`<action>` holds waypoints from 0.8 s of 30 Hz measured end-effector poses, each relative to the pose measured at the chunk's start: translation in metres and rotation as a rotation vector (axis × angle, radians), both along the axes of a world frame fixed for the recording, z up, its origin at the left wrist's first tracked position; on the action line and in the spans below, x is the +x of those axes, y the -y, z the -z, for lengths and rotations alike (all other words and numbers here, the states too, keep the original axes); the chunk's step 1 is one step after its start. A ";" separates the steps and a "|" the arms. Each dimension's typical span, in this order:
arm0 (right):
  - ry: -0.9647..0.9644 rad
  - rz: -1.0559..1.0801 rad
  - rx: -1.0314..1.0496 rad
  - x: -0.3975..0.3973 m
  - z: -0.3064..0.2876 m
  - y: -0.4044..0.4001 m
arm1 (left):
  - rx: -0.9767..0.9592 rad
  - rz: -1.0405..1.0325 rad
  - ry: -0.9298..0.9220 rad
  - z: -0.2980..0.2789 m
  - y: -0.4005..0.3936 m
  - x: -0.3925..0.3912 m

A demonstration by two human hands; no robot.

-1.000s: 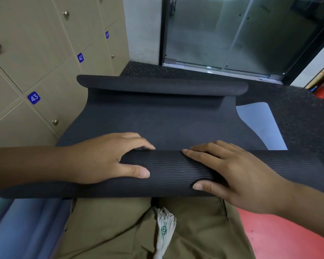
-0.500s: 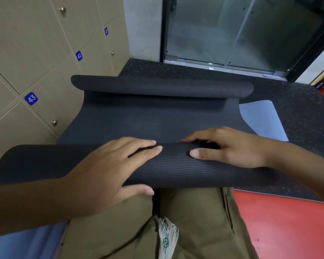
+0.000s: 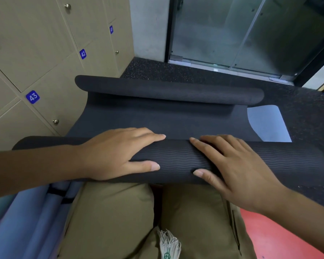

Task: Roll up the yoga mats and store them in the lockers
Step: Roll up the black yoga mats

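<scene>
Hands, left [image 3: 116,154] and right [image 3: 230,163], now both curl over the roll [image 3: 176,159] again; mat [image 3: 166,120] partly rolled, lockers [image 3: 45,75] wait.

Dark speckled floor [image 3: 307,116] under black yoga mat [image 3: 166,120], pale-blue mat [image 3: 266,122].
</scene>
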State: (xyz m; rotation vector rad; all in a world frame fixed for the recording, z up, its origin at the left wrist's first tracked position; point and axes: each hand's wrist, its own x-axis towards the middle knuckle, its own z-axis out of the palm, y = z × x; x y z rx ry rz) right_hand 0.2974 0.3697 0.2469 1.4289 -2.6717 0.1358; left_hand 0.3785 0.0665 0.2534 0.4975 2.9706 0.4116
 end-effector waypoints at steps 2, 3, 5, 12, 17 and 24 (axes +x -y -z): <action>0.010 0.008 0.029 -0.007 0.000 0.004 | -0.018 -0.013 -0.078 -0.001 -0.001 -0.002; 0.028 0.014 0.047 -0.012 -0.002 0.006 | -0.019 -0.021 -0.131 -0.002 -0.003 0.000; 0.062 0.024 0.087 -0.023 -0.005 0.012 | -0.015 -0.034 -0.230 -0.003 -0.007 0.005; 0.225 0.014 0.138 -0.061 -0.012 0.030 | -0.176 -0.006 -0.344 0.012 -0.018 0.022; 0.342 0.044 0.150 -0.079 -0.012 0.040 | -0.201 -0.056 -0.337 0.023 -0.016 0.012; 0.027 0.152 -0.093 -0.063 0.006 0.038 | -0.094 -0.080 -0.319 0.030 -0.005 -0.015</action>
